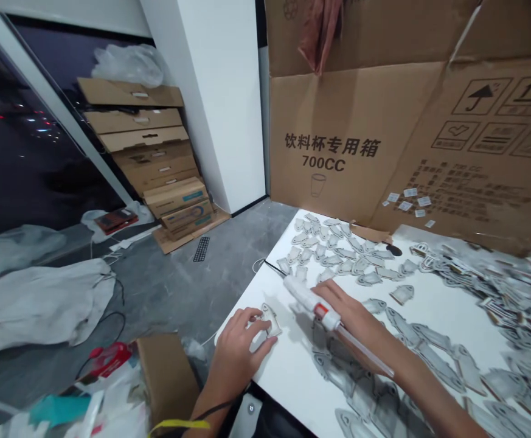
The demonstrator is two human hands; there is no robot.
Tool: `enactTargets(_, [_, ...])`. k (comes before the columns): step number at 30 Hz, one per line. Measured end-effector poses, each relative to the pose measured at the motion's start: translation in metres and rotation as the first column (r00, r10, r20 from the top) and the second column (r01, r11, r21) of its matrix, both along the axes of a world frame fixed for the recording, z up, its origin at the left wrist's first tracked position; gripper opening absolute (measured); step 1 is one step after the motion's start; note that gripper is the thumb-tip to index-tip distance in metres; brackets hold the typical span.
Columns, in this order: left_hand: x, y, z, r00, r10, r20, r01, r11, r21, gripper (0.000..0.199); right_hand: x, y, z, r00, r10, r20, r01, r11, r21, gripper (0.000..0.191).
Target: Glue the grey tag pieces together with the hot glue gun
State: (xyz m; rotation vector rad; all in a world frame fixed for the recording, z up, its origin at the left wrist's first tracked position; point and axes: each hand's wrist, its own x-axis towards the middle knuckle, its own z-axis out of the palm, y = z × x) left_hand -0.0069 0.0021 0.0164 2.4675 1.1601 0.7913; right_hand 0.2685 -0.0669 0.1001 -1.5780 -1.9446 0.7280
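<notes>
Near the left edge of the white table, my left hand [241, 347] holds a small fish-shaped piece [272, 320] between thumb and fingers, against the tabletop. My right hand [345, 313] is wrapped round a white glue gun [304, 295] with a red label and a clear stick at its rear. The gun's dark tip lies up and to the left, over the table's edge, apart from the held piece. Many similar fish pieces [333, 260] lie in loose rows behind my right hand, and more are under and beside my right forearm.
A heap of fish pieces [511, 304] covers the table's right side. Behind stands a large cardboard box [333, 115]. An open carton [167, 371] with plastic scraps is at the lower left. Stacked flat boxes [151, 146] lean by a white pillar [229, 97].
</notes>
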Motion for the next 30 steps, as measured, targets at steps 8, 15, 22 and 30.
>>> enactTargets(8, [-0.010, -0.001, -0.005, 0.999, -0.025, -0.027, 0.027, 0.996, 0.082, 0.011, -0.016, 0.007, -0.027, 0.897, 0.204, 0.391, -0.194, 0.979, -0.066, 0.038])
enactTargets(15, [-0.011, -0.004, -0.005, 1.000, -0.005, -0.016, 0.006, 0.998, 0.063, 0.013, -0.026, 0.006, -0.035, 0.858, 0.264, 0.441, -0.249, 0.964, -0.092, 0.024])
enactTargets(22, [-0.011, -0.005, -0.004, 1.000, 0.000, -0.022, 0.001, 1.000, 0.026, 0.014, -0.029, 0.011, -0.027, 0.859, 0.287, 0.425, -0.213, 0.954, -0.213, 0.026])
enactTargets(30, [-0.010, -0.006, -0.005, 0.999, -0.002, -0.053, 0.003, 1.000, 0.015, 0.007, -0.027, 0.016, -0.005, 0.877, 0.347, 0.333, -0.292, 0.934, -0.204, 0.027])
